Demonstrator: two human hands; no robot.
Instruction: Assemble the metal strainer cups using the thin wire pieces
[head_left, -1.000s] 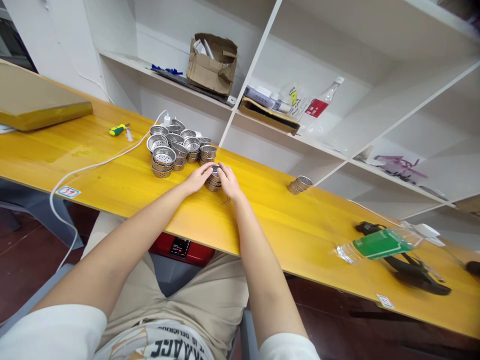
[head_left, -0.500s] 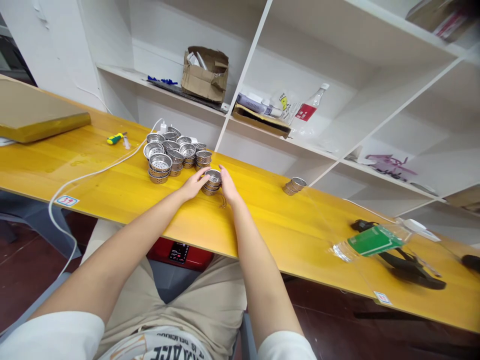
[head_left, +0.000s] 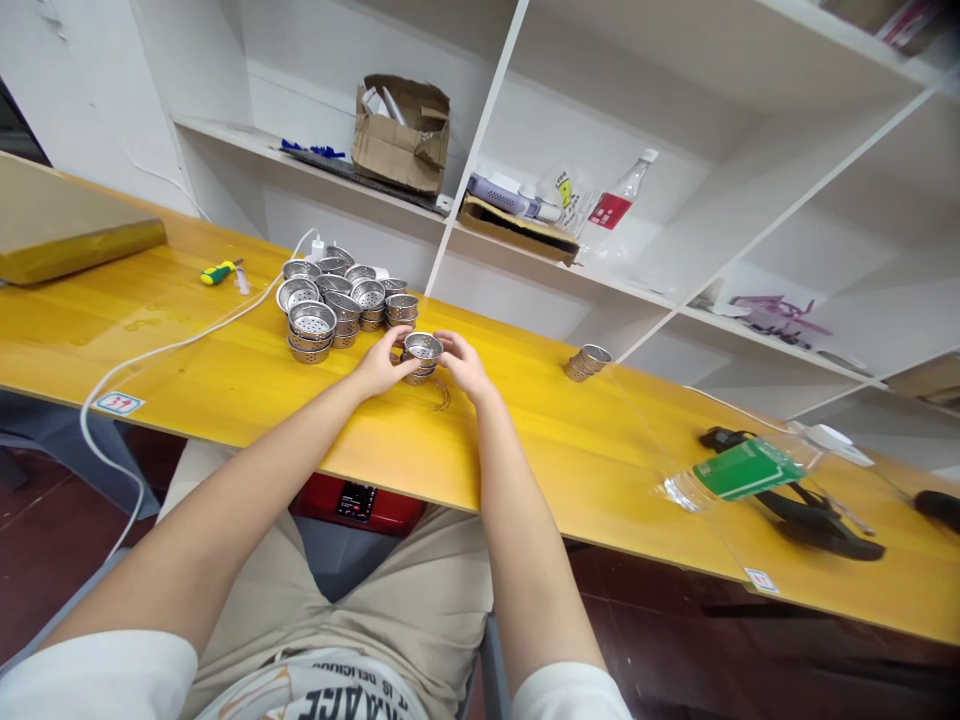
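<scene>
A short stack of perforated metal cups (head_left: 423,348) stands on the yellow table in front of me. My left hand (head_left: 384,364) curls round its left side, thumb low and fingers at the rim. From the right, my right hand (head_left: 465,366) grips the same top cup with bent fingers. The lower cups in this stack are partly hidden by my hands. Just left of it, a cluster of stacked perforated cups (head_left: 313,320) crowds the table. A thin brown loop of string or wire (head_left: 442,396) lies beside my right hand.
Farther right, another small stack of cups (head_left: 586,363) leans. A bottle with a green label (head_left: 750,468) lies near a black object (head_left: 821,530). On the left are a screwdriver (head_left: 217,272), a white cable (head_left: 187,348) and a cardboard box (head_left: 75,225). White shelves (head_left: 517,275) rise behind.
My right hand has gone from nearly straight fingers beside the stack to bent fingers on the top cup. My left fingers have spread more round its rim. The whole view has shifted slightly.
</scene>
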